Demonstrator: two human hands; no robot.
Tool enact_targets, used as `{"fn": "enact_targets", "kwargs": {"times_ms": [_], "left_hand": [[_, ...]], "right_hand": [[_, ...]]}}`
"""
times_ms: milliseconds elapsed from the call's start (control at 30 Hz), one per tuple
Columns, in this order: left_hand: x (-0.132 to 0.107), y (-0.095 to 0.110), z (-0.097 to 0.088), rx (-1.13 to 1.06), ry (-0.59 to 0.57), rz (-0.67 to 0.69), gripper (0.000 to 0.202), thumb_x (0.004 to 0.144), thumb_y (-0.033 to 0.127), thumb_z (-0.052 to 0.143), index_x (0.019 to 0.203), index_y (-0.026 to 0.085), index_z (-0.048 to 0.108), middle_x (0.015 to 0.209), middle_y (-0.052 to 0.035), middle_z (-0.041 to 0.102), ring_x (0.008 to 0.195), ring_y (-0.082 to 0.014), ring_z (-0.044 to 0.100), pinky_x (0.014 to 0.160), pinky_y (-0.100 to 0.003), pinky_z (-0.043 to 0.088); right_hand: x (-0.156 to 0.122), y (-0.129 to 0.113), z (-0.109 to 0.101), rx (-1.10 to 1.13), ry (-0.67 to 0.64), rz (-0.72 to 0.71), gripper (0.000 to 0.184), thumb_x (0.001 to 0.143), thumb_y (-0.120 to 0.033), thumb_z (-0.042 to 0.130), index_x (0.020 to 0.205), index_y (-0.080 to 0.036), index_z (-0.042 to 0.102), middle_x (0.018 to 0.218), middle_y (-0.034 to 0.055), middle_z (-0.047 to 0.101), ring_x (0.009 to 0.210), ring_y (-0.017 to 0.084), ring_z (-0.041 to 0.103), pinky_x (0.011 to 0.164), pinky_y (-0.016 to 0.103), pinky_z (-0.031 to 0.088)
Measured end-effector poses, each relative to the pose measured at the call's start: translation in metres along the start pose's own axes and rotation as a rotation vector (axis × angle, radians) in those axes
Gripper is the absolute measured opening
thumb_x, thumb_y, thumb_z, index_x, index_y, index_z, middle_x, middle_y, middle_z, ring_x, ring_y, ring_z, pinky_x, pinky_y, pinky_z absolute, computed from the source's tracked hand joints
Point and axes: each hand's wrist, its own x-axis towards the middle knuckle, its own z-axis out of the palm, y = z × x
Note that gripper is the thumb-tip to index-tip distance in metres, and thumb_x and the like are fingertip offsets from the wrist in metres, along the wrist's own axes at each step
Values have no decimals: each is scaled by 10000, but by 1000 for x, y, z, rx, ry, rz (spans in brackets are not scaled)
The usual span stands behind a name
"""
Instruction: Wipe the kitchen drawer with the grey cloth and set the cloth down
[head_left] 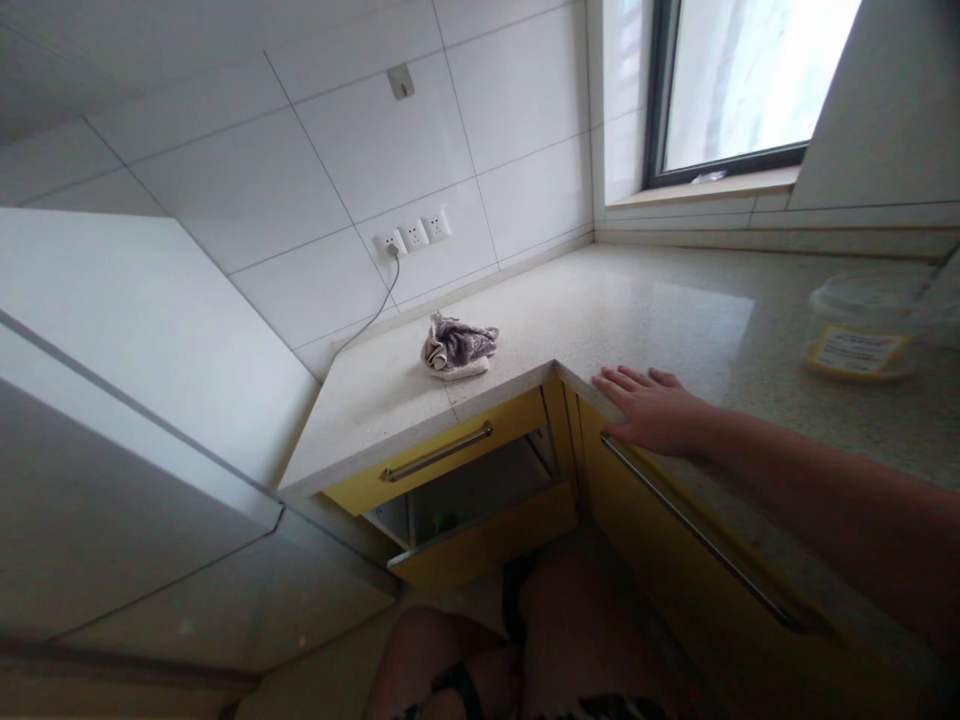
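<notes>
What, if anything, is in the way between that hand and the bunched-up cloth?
Nothing visible stands between the right hand and the cloth; only the countertop lies there, bending at an inner corner. The plastic tub is on the hand's other side.

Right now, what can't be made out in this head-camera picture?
All in the head view:
Wording of the label on the clear tub: too small, blurred.
Green thing in the open drawer: shape lost in shadow.
Counter beneath the right hand: hidden by it.
Left hand: indistinct in darkness near the bottom edge.
</notes>
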Motion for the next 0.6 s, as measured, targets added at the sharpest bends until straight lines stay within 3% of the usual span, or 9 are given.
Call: {"fn": "enact_targets", "kwargs": {"times_ms": [600], "left_hand": [[-2,3,0,-44,57,12,415,927,505,624,1244,237,645,1342,-79,622,1240,-145,601,1099,-334,591]], "right_hand": [[-5,-4,-7,-34,-26,16,950,849,-660,279,1703,-286,95,1701,-51,-55,1665,221,81,1396,538,146]]}}
